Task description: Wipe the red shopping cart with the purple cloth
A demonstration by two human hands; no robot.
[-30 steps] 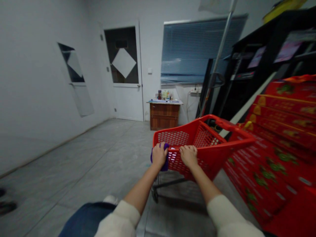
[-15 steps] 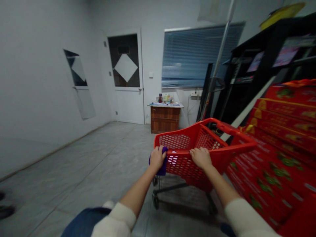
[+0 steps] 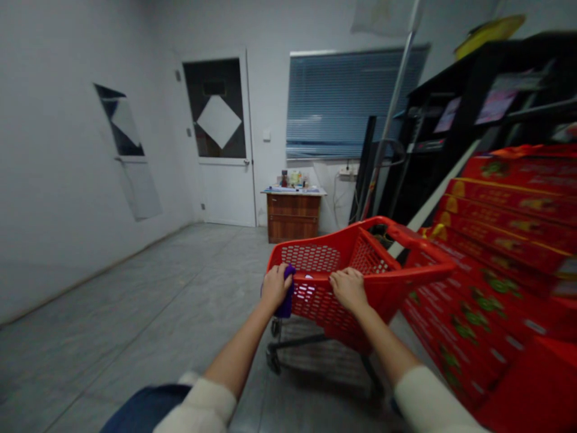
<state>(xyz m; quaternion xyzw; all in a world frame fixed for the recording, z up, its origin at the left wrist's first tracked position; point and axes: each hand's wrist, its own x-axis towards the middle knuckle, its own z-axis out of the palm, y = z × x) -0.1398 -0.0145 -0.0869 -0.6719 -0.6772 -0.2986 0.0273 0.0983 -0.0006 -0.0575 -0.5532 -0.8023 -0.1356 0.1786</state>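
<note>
A red plastic shopping cart (image 3: pixel 383 282) with mesh walls stands on the grey floor in front of me. My left hand (image 3: pixel 274 285) is closed on the near left corner of its rim, with a purple cloth (image 3: pixel 287 291) pressed under the fingers. My right hand (image 3: pixel 348 287) is closed over the near rim, a little to the right. Both forearms reach out from white sleeves. The cart's black wheel frame (image 3: pixel 288 347) shows underneath.
Stacked red cartons (image 3: pixel 500 240) line the right side, touching the cart's far side. Behind them stands a black shelf unit (image 3: pixel 455 126). A wooden cabinet (image 3: pixel 292 215) with bottles sits at the far wall under a blinded window, beside a white door (image 3: pixel 223 138). Grey floor spreads left.
The cart and both hands have shifted slightly forward and left in view. My right hand slid a little along the rim. The grips stay the same.
</note>
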